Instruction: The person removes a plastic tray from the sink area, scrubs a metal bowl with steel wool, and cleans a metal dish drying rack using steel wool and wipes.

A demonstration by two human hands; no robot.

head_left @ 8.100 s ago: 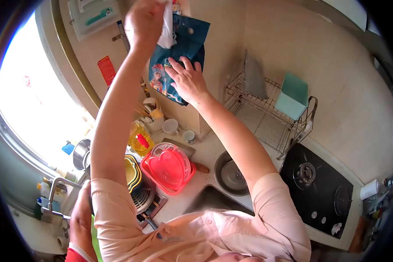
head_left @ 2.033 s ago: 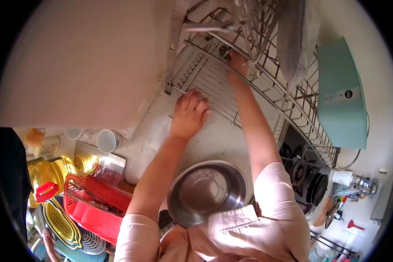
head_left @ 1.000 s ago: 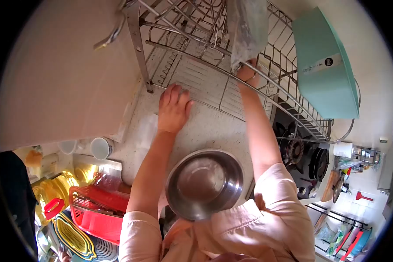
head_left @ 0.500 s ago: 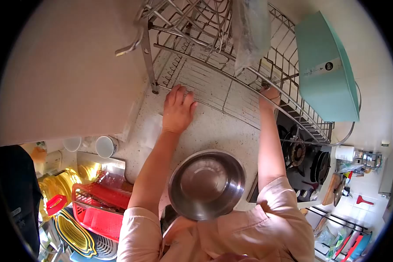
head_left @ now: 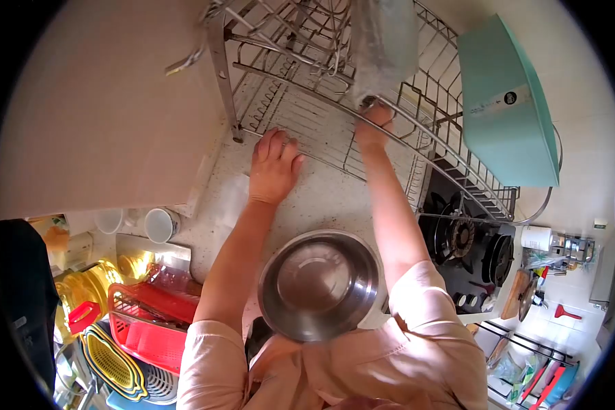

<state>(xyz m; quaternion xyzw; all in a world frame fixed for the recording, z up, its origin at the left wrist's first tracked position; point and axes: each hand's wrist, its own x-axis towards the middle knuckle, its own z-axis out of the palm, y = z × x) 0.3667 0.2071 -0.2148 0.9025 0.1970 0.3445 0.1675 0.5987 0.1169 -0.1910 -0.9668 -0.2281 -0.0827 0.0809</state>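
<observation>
A metal wire dish rack [head_left: 331,164] stands on the speckled counter in front of me. My left hand [head_left: 275,167] is at the front left of its bottom tier, fingers bent over the front wire. My right hand [head_left: 374,126] reaches in under the upper tier, fingers closed around something small and dark that I cannot make out. Upper-tier wires and a hanging clear plastic bag [head_left: 384,51] partly cover that hand. A stainless steel basin [head_left: 318,280] sits close to my body, between my forearms, with nothing visible in it.
A mint-green box [head_left: 506,116] sits at the rack's right end. Beyond it lies a gas stove [head_left: 461,239]. On the left are a white cup [head_left: 162,225], a red plastic basket [head_left: 160,335], yellow-rimmed colanders [head_left: 113,362] and a large pale panel [head_left: 109,102].
My right hand has moved left along the rack, from near its right side to behind the plastic bag. The left hand keeps its place on the front wire. The view has shifted slightly.
</observation>
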